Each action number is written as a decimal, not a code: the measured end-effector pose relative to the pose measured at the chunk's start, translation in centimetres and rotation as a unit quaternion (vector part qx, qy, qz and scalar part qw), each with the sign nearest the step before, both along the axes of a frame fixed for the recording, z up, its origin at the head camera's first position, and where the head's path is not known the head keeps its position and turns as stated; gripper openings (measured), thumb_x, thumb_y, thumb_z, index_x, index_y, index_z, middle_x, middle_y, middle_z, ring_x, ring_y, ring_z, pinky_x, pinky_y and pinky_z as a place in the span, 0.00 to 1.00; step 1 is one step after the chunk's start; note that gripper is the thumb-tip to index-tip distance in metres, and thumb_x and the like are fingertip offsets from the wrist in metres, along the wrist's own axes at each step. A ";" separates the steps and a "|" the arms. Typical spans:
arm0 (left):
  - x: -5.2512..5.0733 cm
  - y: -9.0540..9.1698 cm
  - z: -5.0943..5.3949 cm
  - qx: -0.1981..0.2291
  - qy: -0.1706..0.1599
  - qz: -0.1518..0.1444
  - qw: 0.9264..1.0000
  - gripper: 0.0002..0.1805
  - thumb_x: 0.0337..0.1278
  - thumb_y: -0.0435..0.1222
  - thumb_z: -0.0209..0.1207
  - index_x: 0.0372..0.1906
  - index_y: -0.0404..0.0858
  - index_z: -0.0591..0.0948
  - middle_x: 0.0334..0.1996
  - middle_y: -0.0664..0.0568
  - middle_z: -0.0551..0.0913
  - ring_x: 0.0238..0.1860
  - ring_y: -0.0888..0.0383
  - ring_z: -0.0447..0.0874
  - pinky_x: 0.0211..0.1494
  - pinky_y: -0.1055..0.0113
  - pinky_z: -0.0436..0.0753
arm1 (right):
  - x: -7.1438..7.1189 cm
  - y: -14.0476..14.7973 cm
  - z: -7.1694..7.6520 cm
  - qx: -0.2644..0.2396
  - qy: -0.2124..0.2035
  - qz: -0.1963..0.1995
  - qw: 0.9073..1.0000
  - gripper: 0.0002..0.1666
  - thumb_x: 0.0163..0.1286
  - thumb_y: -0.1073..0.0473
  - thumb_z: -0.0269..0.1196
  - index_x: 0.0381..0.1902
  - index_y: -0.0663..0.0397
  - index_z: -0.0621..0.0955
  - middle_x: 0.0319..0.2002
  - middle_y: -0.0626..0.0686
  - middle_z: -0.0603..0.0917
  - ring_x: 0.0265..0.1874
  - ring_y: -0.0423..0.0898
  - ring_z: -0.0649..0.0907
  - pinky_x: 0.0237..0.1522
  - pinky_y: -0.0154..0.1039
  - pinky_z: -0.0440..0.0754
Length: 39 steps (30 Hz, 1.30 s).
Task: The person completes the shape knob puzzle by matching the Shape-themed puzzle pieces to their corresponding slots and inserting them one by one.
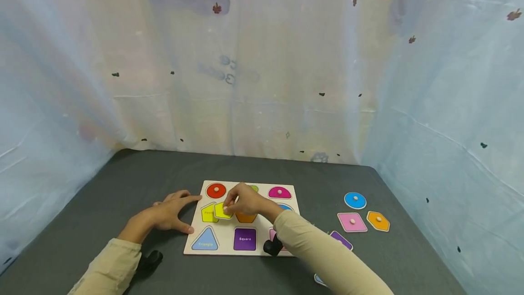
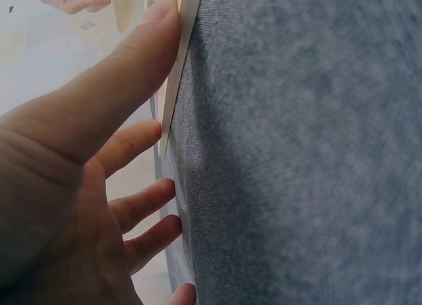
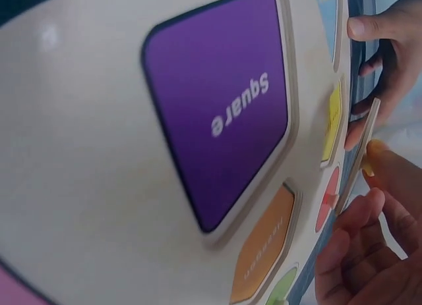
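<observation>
A yellow pentagon puzzle piece (image 1: 220, 211) is pinched by its knob in my right hand (image 1: 247, 200). It hovers over the puzzle board (image 1: 224, 249), partly covering the yellow pentagon slot (image 1: 207, 213). From the right wrist view, the piece (image 3: 358, 161) looks tilted and raised off the board. My left hand (image 1: 172, 213) touches the board's left edge with thumb and index finger, fingers spread; the left wrist view shows the thumb (image 2: 132, 68) on the rim. The red circle piece (image 1: 216, 190) and the magenta semicircle piece (image 1: 280, 192) sit in the back row with knobs showing.
Right of the board lie a blue circle piece (image 1: 355, 200), a pink piece (image 1: 352, 222), an orange hexagon piece (image 1: 378, 221) and a purple piece (image 1: 341, 240). A light blue piece (image 1: 320, 280) is partly hidden by the right sleeve. Curtains (image 1: 262, 104) surround the dark table (image 1: 163, 172).
</observation>
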<state>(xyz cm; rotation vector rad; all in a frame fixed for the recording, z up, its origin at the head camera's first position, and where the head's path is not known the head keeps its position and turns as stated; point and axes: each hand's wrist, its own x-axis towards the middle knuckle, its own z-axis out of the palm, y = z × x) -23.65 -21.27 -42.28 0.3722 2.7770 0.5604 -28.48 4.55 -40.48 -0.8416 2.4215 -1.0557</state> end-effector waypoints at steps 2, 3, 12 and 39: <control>0.0 0.0 0.1 -0.001 -0.001 0.001 1.000 0.55 0.40 0.56 0.78 0.76 0.47 0.67 0.70 0.36 0.63 0.68 0.32 0.61 0.59 0.20 0.60 | 0.0 -0.4 0.0 0.001 0.002 -0.003 1.000 0.03 0.63 0.68 0.71 0.34 0.65 0.88 0.24 0.46 0.78 0.27 0.39 0.73 0.28 0.27 0.73; 0.0 0.0 0.1 0.000 0.000 0.000 1.000 0.55 0.40 0.56 0.78 0.76 0.47 0.67 0.70 0.36 0.63 0.68 0.32 0.61 0.59 0.20 0.60 | 0.1 -0.6 -0.1 0.000 0.002 -0.006 1.000 0.03 0.63 0.68 0.71 0.33 0.65 0.88 0.24 0.47 0.78 0.27 0.39 0.73 0.28 0.27 0.72; -0.1 0.0 -0.1 -0.006 0.000 0.002 1.000 0.55 0.39 0.57 0.78 0.76 0.47 0.67 0.70 0.37 0.64 0.69 0.33 0.61 0.59 0.20 0.61 | 0.7 -1.9 -0.3 0.007 0.003 -0.028 1.000 0.02 0.61 0.70 0.72 0.31 0.65 0.87 0.23 0.49 0.78 0.25 0.39 0.73 0.26 0.27 0.71; 0.1 -0.1 0.0 0.002 0.001 -0.008 1.000 0.55 0.40 0.58 0.77 0.76 0.46 0.66 0.70 0.36 0.63 0.68 0.32 0.61 0.58 0.20 0.61 | 0.6 -3.9 -0.8 0.062 0.038 -0.025 0.997 0.03 0.63 0.65 0.72 0.31 0.60 0.88 0.23 0.47 0.80 0.23 0.39 0.73 0.26 0.27 0.72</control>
